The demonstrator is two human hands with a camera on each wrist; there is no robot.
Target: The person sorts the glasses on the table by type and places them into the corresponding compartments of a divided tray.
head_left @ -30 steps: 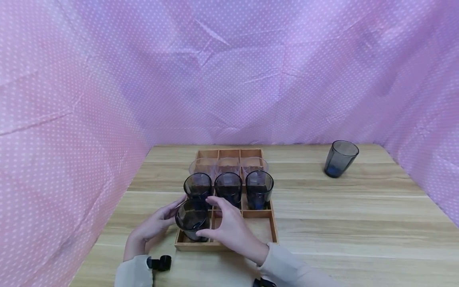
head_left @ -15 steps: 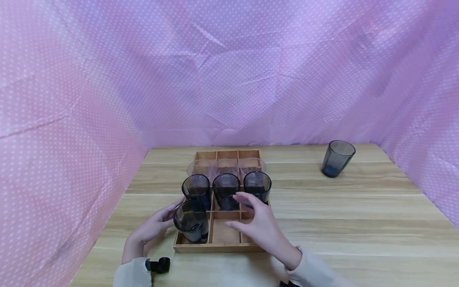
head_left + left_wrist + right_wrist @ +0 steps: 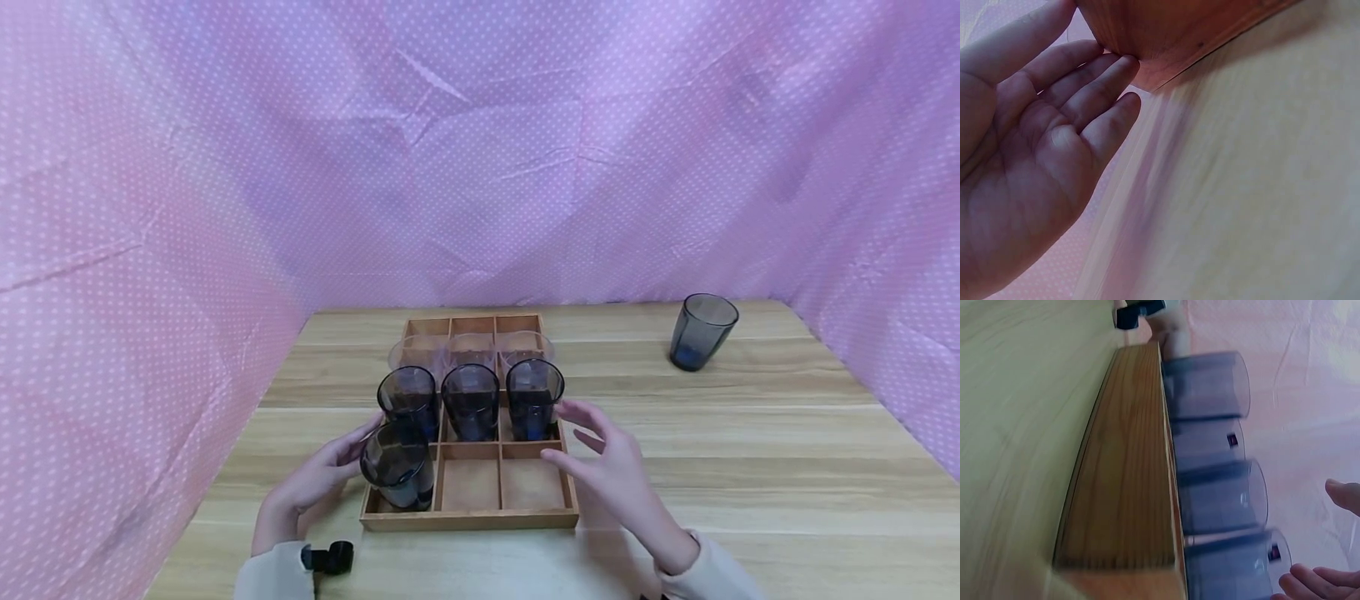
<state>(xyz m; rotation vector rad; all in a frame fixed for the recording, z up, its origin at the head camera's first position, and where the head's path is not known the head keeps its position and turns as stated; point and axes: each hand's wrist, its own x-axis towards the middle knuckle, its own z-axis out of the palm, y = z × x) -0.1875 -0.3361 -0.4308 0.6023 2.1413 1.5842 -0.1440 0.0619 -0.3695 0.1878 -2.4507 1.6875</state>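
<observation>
A wooden divided box (image 3: 468,522) holds rows of drinking glasses. One smoky dark glass (image 3: 397,462) stands in its front left compartment. Behind it run three more dark glasses, left (image 3: 408,398), middle (image 3: 471,404) and right (image 3: 534,402). My left hand (image 3: 315,483) is at the box's left side, its fingertips (image 3: 1127,65) right at the wooden wall in the left wrist view. Fingers spread and holding nothing, my right hand (image 3: 611,467) hovers by the box's right edge, close to the right dark glass.
Clear glasses (image 3: 471,348) form a row behind the dark ones. The rearmost compartments (image 3: 472,324) and two front ones hold no glass. A lone smoky glass (image 3: 701,335) stands at the table's back right. Pink dotted cloth (image 3: 480,167) hangs around the wooden table (image 3: 720,467).
My right hand has moved from around the front left glass rightward across the box to its right edge. The glass stays in its compartment, and my left hand has kept its place.
</observation>
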